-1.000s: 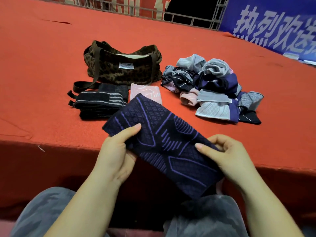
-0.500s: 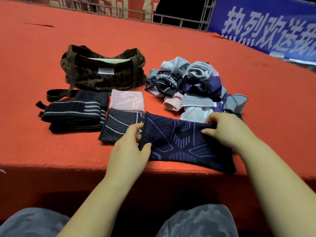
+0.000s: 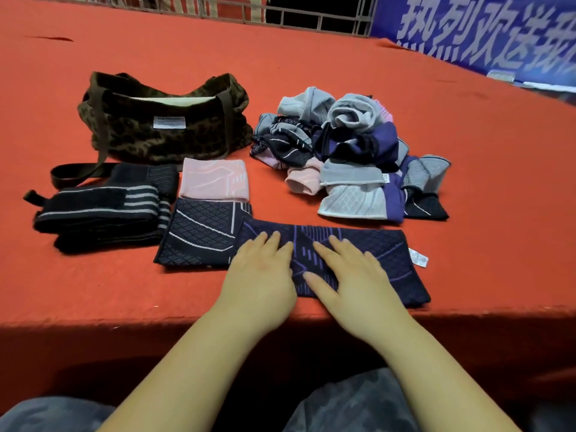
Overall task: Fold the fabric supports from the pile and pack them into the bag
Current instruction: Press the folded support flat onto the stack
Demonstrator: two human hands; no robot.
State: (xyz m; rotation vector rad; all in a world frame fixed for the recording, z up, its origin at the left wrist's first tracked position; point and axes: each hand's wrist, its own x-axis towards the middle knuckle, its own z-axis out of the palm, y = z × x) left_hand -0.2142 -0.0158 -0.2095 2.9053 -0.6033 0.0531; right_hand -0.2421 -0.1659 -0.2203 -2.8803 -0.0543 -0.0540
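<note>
Fingers (image 3: 274, 241) of the left hand (image 3: 260, 275) are extended and flat, palm down, gripping nothing; they press the left portion of the dark navy support (image 3: 367, 254). Fingers of the right hand (image 3: 352, 272) are likewise spread and flat on the middle of the same support. This support, patterned with purple lines, lies lengthwise along the near edge of the red bench (image 3: 93, 288); a small white tag (image 3: 418, 257) projects from its right end, its print too small to read.

Just left, touching it, lies a folded dark support with pale lines (image 3: 199, 235). Behind that sits a folded pink support (image 3: 215, 179). Further left is a black striped wrap (image 3: 99, 210).

Right of centre, the pile (image 3: 349, 151) of unfolded supports holds grey, white, purple, pink and black pieces, heaped loosely.

At the far left stands the leopard-print bag (image 3: 162, 132), mouth open, showing a pale lining; its contents cannot be seen. A white label (image 3: 169, 122) is sewn on its front, text illegible. Its dark strap (image 3: 78, 173) trails onto the bench.

Beyond the bench hangs a blue banner (image 3: 483, 29) with large pale Chinese characters.
</note>
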